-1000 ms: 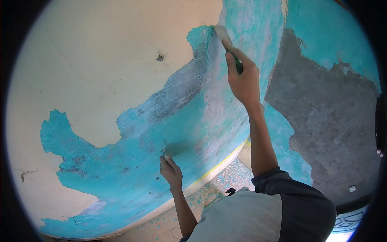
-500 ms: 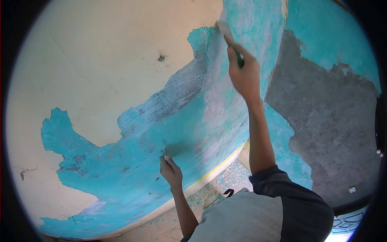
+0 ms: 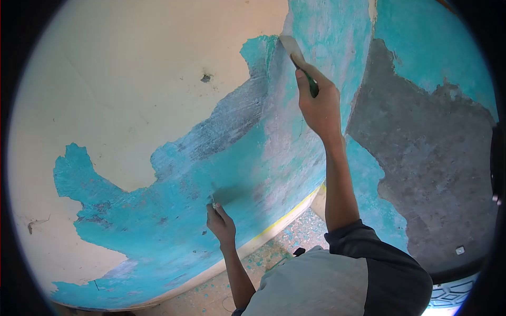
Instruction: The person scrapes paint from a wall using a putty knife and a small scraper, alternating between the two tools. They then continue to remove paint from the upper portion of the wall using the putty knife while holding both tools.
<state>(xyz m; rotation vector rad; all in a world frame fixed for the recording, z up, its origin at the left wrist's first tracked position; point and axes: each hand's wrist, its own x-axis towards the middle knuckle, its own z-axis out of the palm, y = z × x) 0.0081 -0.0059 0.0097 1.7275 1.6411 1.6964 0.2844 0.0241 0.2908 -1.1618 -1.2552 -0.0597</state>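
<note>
My right hand (image 3: 320,102) is closed round the dark green handle of a scraper (image 3: 292,48). The scraper's flat blade lies against the wall, at the edge where cream paint (image 3: 142,68) meets exposed turquoise and grey-purple surface. Lower and to the left, my left hand (image 3: 221,224) is raised close to the turquoise wall (image 3: 184,226), its fingers pinched on a small, thin object (image 3: 213,203) that I cannot make out.
A grey bare patch (image 3: 421,152) spreads over the adjoining wall on the right, with a small white fitting (image 3: 460,250) low on it. Paint flakes lie on the floor (image 3: 284,237). A small hole (image 3: 205,78) marks the cream paint.
The scraper blade has shifted slightly downward and my right hand has moved slightly with it. My left hand has moved a little to the left.
</note>
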